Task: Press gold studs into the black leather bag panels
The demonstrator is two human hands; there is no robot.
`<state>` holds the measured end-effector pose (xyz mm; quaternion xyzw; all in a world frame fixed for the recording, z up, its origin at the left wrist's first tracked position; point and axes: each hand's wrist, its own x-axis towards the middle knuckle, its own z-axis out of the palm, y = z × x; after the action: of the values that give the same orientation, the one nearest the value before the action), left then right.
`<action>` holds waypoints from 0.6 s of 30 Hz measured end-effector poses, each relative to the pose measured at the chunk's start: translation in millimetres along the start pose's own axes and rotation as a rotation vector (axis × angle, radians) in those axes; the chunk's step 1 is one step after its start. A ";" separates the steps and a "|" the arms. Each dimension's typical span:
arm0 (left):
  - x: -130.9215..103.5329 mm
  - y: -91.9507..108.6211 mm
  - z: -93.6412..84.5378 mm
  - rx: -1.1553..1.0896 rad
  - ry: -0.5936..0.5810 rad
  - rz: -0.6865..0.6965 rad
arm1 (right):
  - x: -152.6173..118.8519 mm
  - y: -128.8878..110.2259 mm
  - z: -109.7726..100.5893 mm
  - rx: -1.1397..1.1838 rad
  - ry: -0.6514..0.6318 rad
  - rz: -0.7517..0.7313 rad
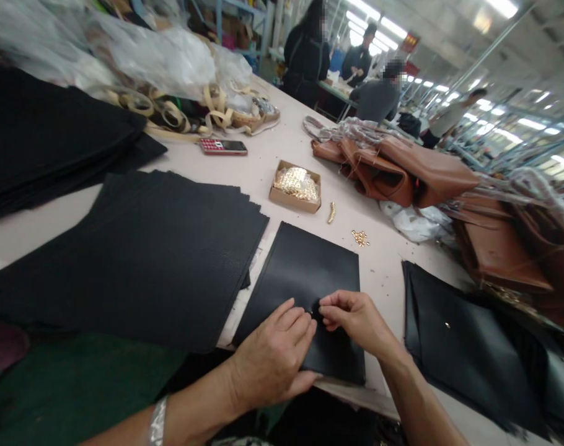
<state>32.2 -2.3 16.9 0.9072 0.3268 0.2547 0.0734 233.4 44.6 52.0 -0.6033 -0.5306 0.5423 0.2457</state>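
Resting flat on a black panel [305, 279], the left hand [273, 356] has its fingers close together, and its fingertips meet the right hand [354, 319] in the middle. The right hand pinches something tiny and dark against the panel with its thumb and first finger. The thing is too small to tell what it is. The left hand holds nothing that can be seen; it just presses down. The panel lies on the pale table [273, 167], right under both hands, with its near edge close to the table's edge.

Just to the left of the left hand lies a big stack of black sheets [142, 260], fanned out a bit. Its right edge sits beside the panel. Further left and up is another dark pile [44, 136]. To the right of the right hand, a little apart, lies a black piece with a small gold stud [453, 334].

Beyond the hands, past the far edge of the panel, stands a small cardboard box [295, 186] full of shiny gold bits. A few loose gold bits [360, 237] lie on the table near it. Further away is a red phone [223, 147], and beyond it a heap of tan straps [202, 114] and clear plastic bags [161, 52]. Brown leather bags [393, 167] are piled far off to the right. Other people [377, 96] stand at the far end of the table.

Nothing lies between the two hands and the panel.
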 end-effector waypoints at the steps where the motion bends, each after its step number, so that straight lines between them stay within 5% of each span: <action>1: -0.4 -0.2 0.3 -0.007 0.005 0.008 | -2.0 -1.1 5.1 -0.032 -0.021 0.004; 18: -1.1 -0.2 -3.6 -0.066 -0.029 -0.001 | 12.0 -13.5 8.0 -0.419 -0.115 0.127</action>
<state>29.5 -2.9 19.4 0.9076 0.3177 0.2522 0.1083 219.2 57.6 56.8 -0.6415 -0.6056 0.4683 0.0497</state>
